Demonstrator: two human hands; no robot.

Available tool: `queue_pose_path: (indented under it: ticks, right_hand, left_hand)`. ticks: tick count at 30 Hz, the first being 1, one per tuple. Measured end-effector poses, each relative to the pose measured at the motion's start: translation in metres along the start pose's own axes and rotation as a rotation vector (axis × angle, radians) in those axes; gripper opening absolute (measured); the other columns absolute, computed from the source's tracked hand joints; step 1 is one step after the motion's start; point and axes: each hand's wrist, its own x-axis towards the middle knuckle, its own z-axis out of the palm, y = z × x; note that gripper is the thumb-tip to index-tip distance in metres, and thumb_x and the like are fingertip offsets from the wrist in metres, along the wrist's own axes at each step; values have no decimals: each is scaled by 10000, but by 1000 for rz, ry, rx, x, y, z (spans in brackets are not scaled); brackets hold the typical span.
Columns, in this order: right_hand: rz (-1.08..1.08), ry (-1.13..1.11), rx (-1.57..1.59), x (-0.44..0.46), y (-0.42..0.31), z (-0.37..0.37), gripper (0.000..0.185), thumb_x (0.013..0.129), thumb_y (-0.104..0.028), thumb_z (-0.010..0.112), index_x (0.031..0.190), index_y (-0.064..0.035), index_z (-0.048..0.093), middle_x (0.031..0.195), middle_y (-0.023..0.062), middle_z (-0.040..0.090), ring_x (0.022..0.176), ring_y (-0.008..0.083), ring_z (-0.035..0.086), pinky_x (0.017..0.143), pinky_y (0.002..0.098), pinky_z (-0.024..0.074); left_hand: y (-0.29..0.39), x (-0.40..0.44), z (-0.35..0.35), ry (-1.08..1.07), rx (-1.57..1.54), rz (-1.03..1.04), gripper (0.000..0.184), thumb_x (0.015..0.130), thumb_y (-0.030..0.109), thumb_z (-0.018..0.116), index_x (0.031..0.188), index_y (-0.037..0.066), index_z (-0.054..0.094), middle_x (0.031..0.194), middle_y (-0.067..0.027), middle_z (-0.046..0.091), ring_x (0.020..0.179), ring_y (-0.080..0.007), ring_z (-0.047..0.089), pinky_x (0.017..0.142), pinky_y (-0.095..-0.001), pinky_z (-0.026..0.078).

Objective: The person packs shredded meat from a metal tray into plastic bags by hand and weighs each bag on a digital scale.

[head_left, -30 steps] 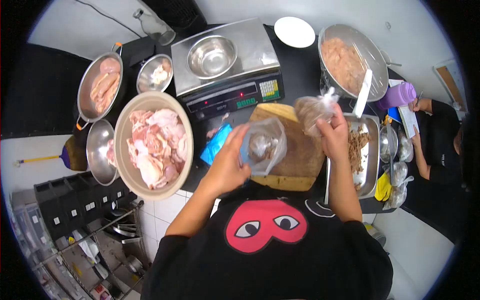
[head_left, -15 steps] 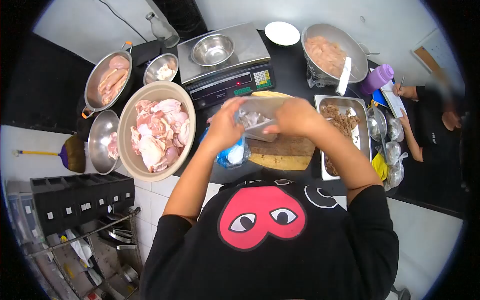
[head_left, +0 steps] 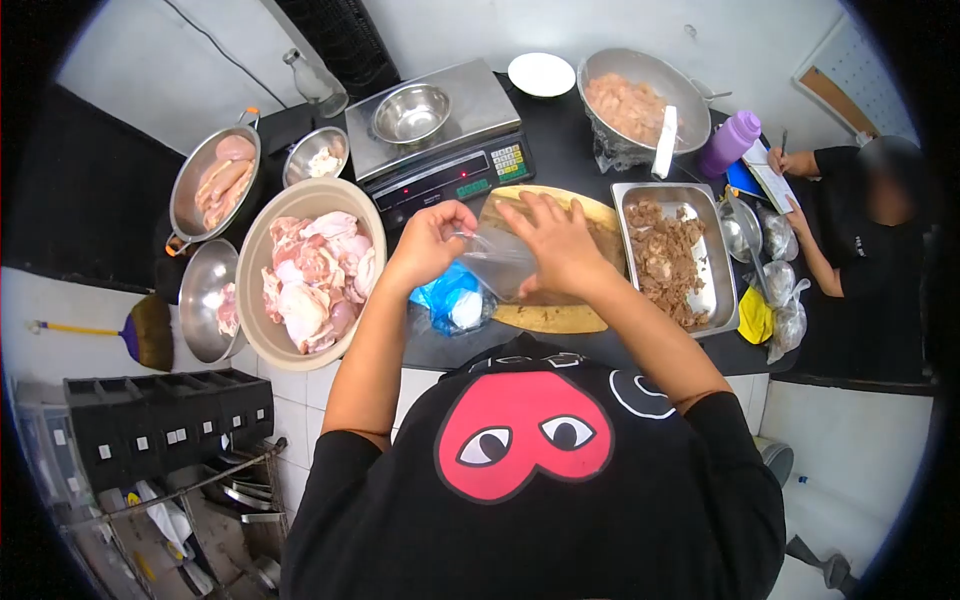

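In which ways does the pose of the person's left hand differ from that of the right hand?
The left hand has curled fingers, seemingly pinching the clear bag; the right hand has fingers spread.
The left hand is nearer the beige tub; the right hand, the steel tray.
Both hands are bare.

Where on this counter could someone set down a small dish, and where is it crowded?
Likely the black countertop between scale, white plate, large bowl and cutting board, plus a narrow front strip by the blue bag. Crowded: the left, with bowls around the beige tub, and the right, with bags beyond the metal tray.
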Motion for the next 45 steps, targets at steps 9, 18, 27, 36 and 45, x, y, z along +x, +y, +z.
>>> queue_pose_path:
  ticks: [9,18,27,36,45]
  right_hand:
    - [-25,-118,479,23,16,32,219,735,-132,579,941,-91,640,916,145,599,917,331,567,807,412,451]
    - [44,-112,567,5,19,96,171,719,-167,567,811,-23,581,832,212,600,848,378,571,740,467,450]
    - [-90,-130,523,32,14,42,165,711,-116,580,852,-34,555,941,194,598,825,381,571,727,451,456]
    - [21,-262,333,9,-6,105,211,775,-139,521,975,-83,481,950,167,577,910,362,573,742,462,472]
    - [11,-131,365,-1,-2,125,220,761,-124,523,969,-92,461,951,161,557,874,373,574,713,473,474]
  left_hand:
    - [24,-24,39,254,1170,296,733,564,328,799,1194,111,493,1155,-109,490,1102,-294,464,912,-441,383]
    - [-44,-34,80,245,603,49,461,733,279,652,1104,43,514,989,-214,519,892,-392,541,794,-443,448]
    - [-38,-21,36,289,846,114,357,702,99,594,1031,15,481,854,-195,583,815,-371,585,707,-448,471]
    - [-83,-16,80,182,1027,44,244,762,188,597,903,7,514,766,-172,610,685,-337,617,594,-425,504]
    - [-109,-24,91,262,959,97,200,802,186,569,922,62,467,839,-158,558,714,-340,612,587,-436,502]
